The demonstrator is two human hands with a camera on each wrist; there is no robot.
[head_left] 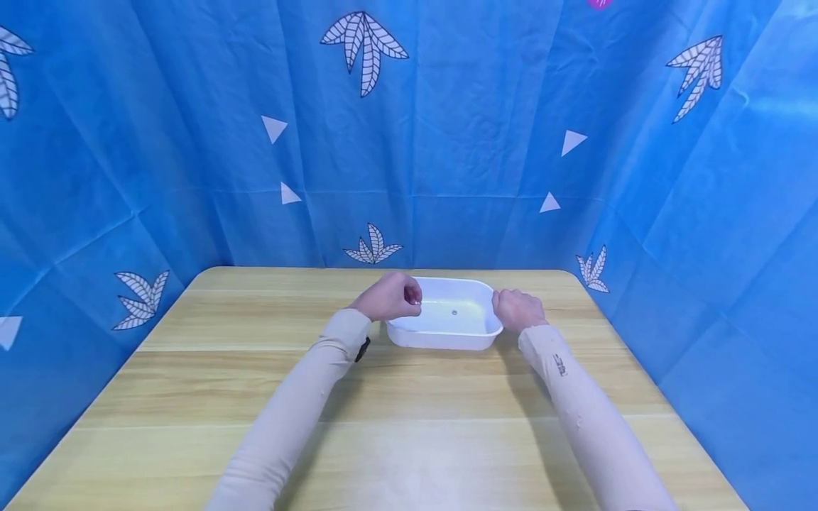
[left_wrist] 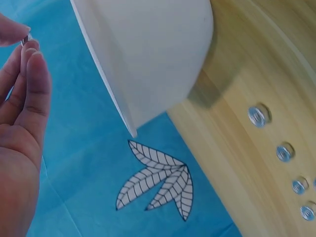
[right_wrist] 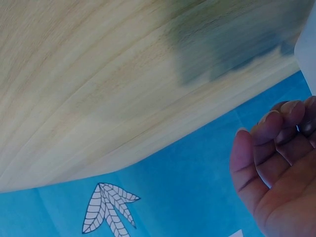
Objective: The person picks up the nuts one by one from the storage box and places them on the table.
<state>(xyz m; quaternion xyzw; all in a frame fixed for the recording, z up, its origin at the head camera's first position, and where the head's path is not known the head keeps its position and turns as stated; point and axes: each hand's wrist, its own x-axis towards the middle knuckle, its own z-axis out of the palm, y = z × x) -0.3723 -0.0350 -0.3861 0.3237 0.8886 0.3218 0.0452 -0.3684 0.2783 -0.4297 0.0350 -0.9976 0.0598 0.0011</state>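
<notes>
A white oval basin [head_left: 441, 341] sits near the back of the wooden table. My left hand [head_left: 390, 297] is over its left end, thumb and fingertips pinching a small metal nut [left_wrist: 25, 39], mostly covered by the fingers. On the table beyond the basin, in the left wrist view, lie several silver flanged nuts [left_wrist: 259, 115]. Inside the basin is a small round metallic thing [head_left: 454, 312]. My right hand [head_left: 519, 309] grips the basin's right rim with curled fingers; part of this grasp falls outside the right wrist view.
The pale wooden table [head_left: 422, 426] has rounded back corners. Blue cloth [head_left: 473, 142] printed with white leaves and triangles hangs behind it and on both sides. Both sleeved forearms reach across the table from the front.
</notes>
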